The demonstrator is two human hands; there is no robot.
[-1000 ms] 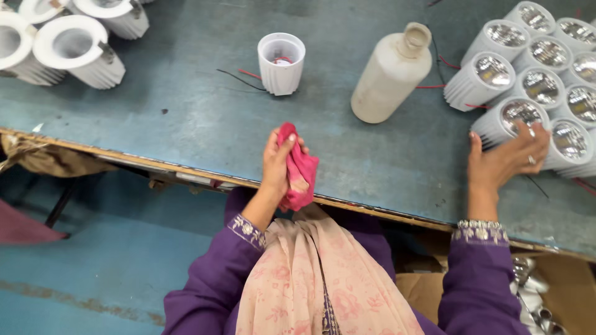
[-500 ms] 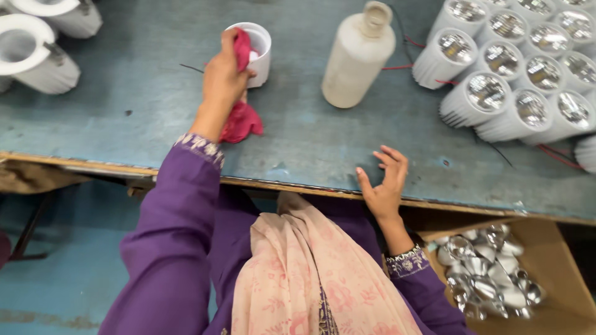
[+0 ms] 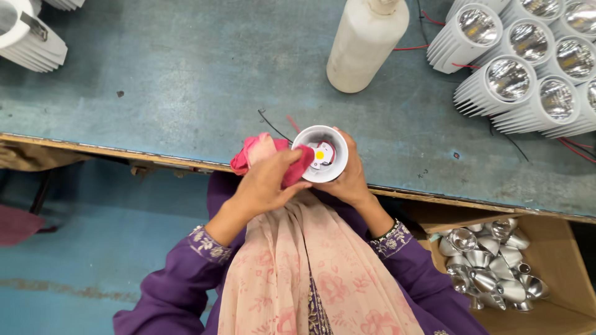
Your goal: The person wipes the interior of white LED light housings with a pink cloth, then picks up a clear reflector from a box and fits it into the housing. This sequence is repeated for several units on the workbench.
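The white lamp housing [image 3: 321, 154] is a short cylinder held with its open mouth turned up toward the camera, so its long axis runs roughly along the line of sight and only the round rim and the inside show. Down in the bottom sits a small yellow disc on a pale plate (a red wire curls beside it). The housing hovers right at the near edge of the blue-green workbench [image 3: 186, 80], just above the person's lap.

The right hand [image 3: 351, 177] cups the housing from the right and below, fingers wrapped around its wall in a firm grasp. The left hand [image 3: 267, 183] comes in from the left, clenched on a pink cloth [image 3: 267, 152], and presses a fold of that cloth over the rim and into the housing's mouth. Cloth and housing touch; the two hands nearly meet beneath it.

Farther up the bench a white plastic bottle [image 3: 363, 46] stands behind the housing. To the right lies a cluster of finned white lamps [image 3: 521, 68] with shiny reflectors facing up, packed side by side, with red wires trailing among them. More white housings [image 3: 31, 37] lie at the far left corner. Below the bench on the right, an open cardboard box [image 3: 559, 248] holds a heap of loose silver reflector cups [image 3: 490, 270].
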